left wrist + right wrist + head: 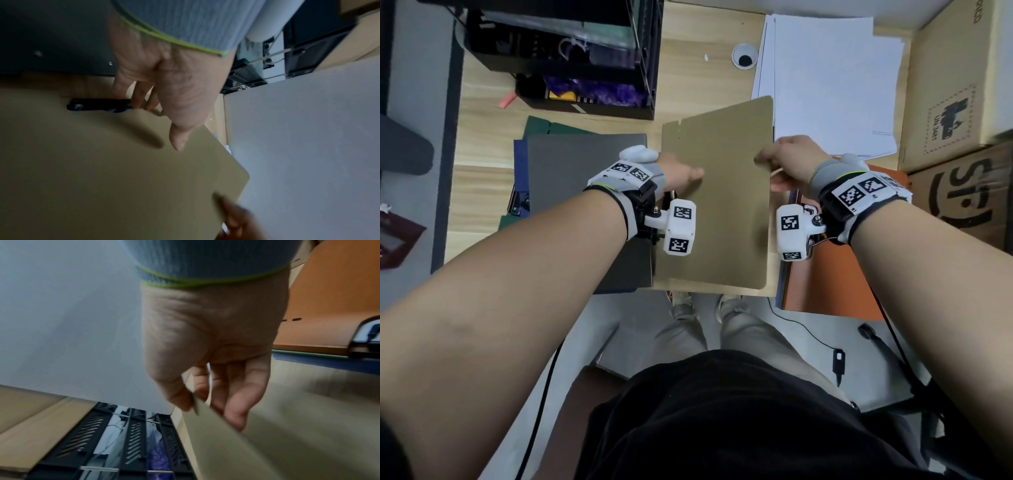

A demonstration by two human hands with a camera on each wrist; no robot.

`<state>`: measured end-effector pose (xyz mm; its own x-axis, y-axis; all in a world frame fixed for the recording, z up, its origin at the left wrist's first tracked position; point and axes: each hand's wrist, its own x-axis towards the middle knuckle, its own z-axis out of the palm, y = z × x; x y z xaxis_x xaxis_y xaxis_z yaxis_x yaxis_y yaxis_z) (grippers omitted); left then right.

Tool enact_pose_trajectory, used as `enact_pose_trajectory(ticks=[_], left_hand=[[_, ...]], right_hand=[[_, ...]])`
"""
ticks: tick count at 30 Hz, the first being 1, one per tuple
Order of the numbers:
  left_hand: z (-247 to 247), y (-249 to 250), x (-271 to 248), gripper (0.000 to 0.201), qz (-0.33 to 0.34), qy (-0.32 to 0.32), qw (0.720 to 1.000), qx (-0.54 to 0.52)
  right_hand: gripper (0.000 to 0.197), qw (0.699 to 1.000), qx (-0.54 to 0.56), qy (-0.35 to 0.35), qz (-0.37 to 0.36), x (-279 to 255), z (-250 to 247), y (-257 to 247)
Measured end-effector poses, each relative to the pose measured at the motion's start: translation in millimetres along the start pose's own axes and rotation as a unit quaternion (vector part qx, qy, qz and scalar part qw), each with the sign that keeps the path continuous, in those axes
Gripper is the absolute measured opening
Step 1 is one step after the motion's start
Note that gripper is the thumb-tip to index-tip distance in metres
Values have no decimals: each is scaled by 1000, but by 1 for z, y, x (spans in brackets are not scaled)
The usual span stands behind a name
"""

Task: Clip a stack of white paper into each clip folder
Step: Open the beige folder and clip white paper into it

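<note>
An olive clip folder [719, 205] lies near the desk's front edge, its cover [102, 162] lifted a little. My left hand [688, 174] holds the cover's left edge, thumb on top and fingers [141, 104] tucked under beside the black clip [98, 105]. My right hand [768, 171] pinches the cover's right edge [197, 405] between thumb and fingers. A loose stack of white paper [825, 85] lies at the back right, past the folder. Whether paper lies inside the olive folder is hidden.
A grey folder [585, 164] lies on green and blue ones at the left. An orange folder [825, 284] lies at the right. A black mesh organizer [571, 58] stands at the back left, cardboard boxes [962, 85] at the far right.
</note>
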<state>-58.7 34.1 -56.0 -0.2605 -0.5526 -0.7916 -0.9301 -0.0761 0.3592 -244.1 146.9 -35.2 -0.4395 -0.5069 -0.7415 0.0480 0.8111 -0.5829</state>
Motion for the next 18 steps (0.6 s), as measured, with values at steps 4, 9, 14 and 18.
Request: enact_pose_trajectory(ticks=[4,9,14,18], left_hand=[[-8,19,-18,110,36,-27,993,-110],[-25,36,-46,108,64,-14,983,-171],[-51,36,-60,64,79,115,984,-114],[-65,15,-58,65,124,288,947,65]], right_hand=[[31,991,90,-90,-35,-14,-1,-30],[46,978,136,-138,-74,-22,17,-58],[45,983,79,-156,-64,-25,41,-62],[36,991,14,-131,-26,-17,61,-50]])
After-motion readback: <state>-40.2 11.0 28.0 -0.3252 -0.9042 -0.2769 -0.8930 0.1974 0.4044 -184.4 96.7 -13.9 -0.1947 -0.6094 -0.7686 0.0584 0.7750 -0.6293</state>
